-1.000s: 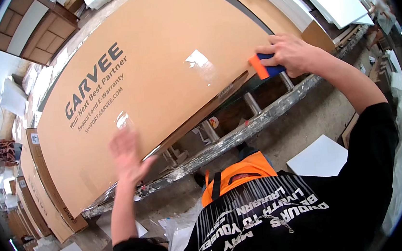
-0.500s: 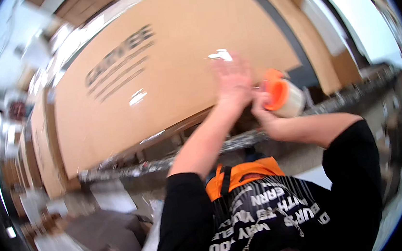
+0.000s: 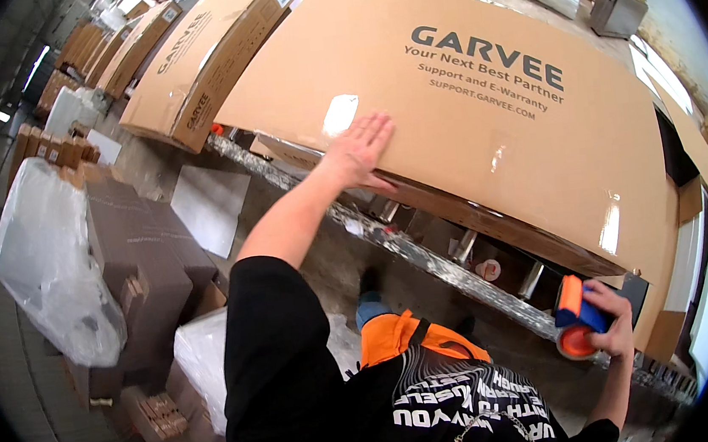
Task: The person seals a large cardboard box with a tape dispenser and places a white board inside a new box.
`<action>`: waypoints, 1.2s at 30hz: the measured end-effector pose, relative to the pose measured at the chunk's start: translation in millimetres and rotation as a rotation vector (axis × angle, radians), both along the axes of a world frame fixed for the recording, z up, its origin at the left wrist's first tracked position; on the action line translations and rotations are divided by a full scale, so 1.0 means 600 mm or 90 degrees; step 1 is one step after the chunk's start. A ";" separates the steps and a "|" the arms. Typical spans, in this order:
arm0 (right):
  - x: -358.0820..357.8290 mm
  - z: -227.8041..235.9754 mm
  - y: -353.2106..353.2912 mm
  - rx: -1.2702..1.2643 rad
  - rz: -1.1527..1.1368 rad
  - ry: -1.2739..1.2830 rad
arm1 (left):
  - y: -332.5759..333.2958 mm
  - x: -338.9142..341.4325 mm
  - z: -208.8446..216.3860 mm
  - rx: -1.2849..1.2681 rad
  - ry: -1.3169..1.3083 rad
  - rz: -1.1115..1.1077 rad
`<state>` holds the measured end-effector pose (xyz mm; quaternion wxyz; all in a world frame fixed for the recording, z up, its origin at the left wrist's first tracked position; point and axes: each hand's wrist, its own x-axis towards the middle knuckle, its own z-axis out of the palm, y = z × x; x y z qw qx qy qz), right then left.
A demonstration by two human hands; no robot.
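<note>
A large flat cardboard box [image 3: 484, 157] lies across a roller conveyor [image 3: 497, 292] in front of me. My left hand [image 3: 360, 150] rests on the box near its front edge, fingers stretched out and holding nothing. Beside its fingers a glossy patch of clear tape catches the light. At the right, past the box's front corner, my right hand [image 3: 611, 320] is wrapped round a tape dispenser [image 3: 580, 310]. The dispenser is orange and blue, with a red round part below. It stays apart from the box.
Another cardboard box [image 3: 202, 57] lies farther left along the conveyor. Grey-brown cartons [image 3: 143, 241] and a plastic-wrapped bundle [image 3: 56, 267] stand on the floor at left. White panels and an upright cardboard piece [image 3: 667, 327] are at the right. A metal box [image 3: 616, 8] stands at the back.
My hands have moved apart: the left lies flat on the box to the left, while the right has carried the tape dispenser to the right. The view has turned, showing more floor at left.
</note>
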<state>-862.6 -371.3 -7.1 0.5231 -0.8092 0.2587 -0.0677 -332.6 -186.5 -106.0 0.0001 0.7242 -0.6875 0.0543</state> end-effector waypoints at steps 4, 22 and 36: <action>0.087 -0.015 0.051 -0.048 -0.223 -0.064 | 0.068 0.172 0.030 0.175 -0.054 0.056; 0.606 -0.038 0.260 -0.097 -0.228 -0.204 | 0.149 0.296 0.013 0.095 -0.025 0.002; 1.032 0.049 0.271 -0.351 -0.121 0.470 | 0.144 0.356 -0.093 -0.176 0.429 -0.158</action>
